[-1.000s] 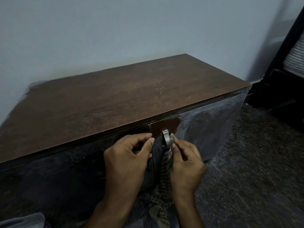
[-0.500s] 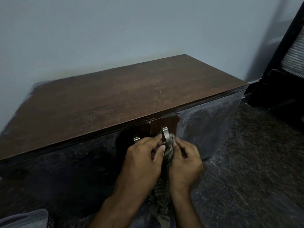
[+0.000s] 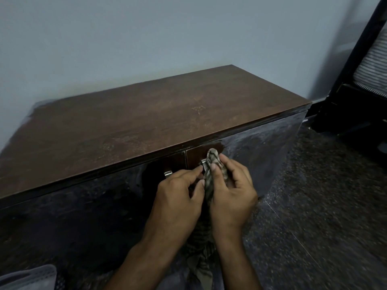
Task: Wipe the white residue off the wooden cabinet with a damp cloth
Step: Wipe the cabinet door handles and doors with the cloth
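Two hands are being held close together at the front of the dark brown wooden cabinet (image 3: 159,120), at about five o'clock from the centre of its top. The checked grey-green damp cloth (image 3: 211,164) is being gripped by the right hand (image 3: 230,197), with the thumb pressed along it, and its bunched upper end is being pushed against the small silver metal handle (image 3: 203,163) of the right door; the rest of the cloth is being left to hang between the wrists. The left hand (image 3: 178,197) is being kept at nine o'clock of the cloth with its fingers curled; its fingertips appear to be pinching the cloth's edge or the handle, though the contact is being hidden by blur. A second silver handle (image 3: 168,173) is being left uncovered on the left door.

White hazy residue (image 3: 261,141) is being left across the right door panel, at two o'clock from the hands, so much of the task is judged unfinished. The door could be tugged open if the cloth is snagged on the handle, and residue could merely be smeared if the cloth is kept bunched.
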Demonstrator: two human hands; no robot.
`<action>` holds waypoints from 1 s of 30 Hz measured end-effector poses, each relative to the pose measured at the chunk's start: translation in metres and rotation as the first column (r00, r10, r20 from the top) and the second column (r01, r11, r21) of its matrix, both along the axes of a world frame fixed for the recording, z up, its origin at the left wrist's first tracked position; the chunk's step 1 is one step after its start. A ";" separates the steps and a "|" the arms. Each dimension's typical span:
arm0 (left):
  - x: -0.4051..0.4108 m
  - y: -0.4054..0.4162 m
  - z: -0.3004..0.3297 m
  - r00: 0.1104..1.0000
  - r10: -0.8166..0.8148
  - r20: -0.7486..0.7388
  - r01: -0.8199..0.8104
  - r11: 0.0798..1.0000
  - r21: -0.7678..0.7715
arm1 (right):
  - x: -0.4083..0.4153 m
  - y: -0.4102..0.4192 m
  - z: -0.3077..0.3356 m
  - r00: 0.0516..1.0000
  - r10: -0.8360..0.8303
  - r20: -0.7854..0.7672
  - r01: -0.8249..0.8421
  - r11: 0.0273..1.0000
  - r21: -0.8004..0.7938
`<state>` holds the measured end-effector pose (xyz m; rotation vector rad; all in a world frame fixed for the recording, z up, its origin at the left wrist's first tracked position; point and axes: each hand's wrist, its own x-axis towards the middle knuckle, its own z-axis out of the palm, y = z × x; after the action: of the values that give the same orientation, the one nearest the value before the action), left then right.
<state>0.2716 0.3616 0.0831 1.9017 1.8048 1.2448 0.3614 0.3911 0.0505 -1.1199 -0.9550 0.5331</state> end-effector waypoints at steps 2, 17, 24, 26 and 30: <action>0.001 -0.001 0.000 1.000 -0.010 0.001 0.010 1.000 -0.009 | 0.000 -0.003 -0.006 0.996 0.068 -0.049 -0.071 0.996 -0.053; -0.001 -0.008 0.005 0.987 0.137 0.080 -0.134 0.990 -0.048 | -0.012 -0.015 -0.022 0.953 -0.026 0.303 -0.016 0.991 0.135; -0.009 -0.012 0.010 0.973 0.199 0.117 -0.196 0.980 -0.035 | -0.029 -0.012 -0.025 0.939 -0.147 0.310 0.073 0.969 0.237; -0.009 -0.012 0.010 0.978 0.185 0.095 -0.184 0.983 -0.024 | -0.033 -0.010 -0.019 0.920 -0.158 0.359 0.065 0.964 0.258; -0.007 -0.012 0.010 0.984 0.160 0.074 -0.159 0.987 -0.017 | -0.036 -0.014 -0.028 0.848 -0.152 0.507 0.100 0.987 0.128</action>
<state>0.2641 0.3492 0.0927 1.7088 1.9522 1.3348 0.3251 0.3769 0.0223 -1.2544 -1.3443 0.0655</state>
